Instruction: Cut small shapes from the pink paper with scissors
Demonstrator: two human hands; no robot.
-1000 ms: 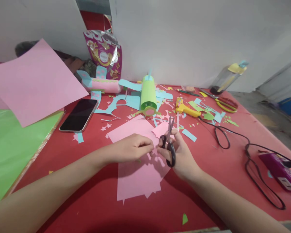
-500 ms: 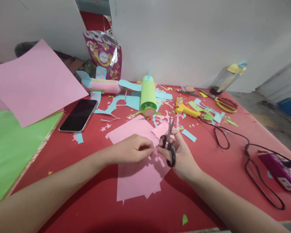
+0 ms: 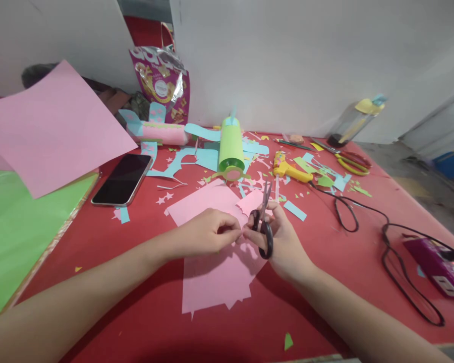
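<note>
Where under left hand (image 3: 208, 231), paper (image 3: 214, 287) hidden.

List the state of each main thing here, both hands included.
Left hand: fingertips drawn together; any tiny piece between them unclear.
Right hand: holding black-handled scissors.
Black-handled scissors: pointing away from the person, blades seemingly slightly parted.
Phone: lying flat, screen dark.
Pink sheet under the hands: edge cut jagged.
Glue gun: lying down, not held.
Bottle: yellow cap on.

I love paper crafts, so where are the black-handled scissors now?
In the head view, the black-handled scissors are just right of centre, held in the right hand, close to the left hand.
</note>
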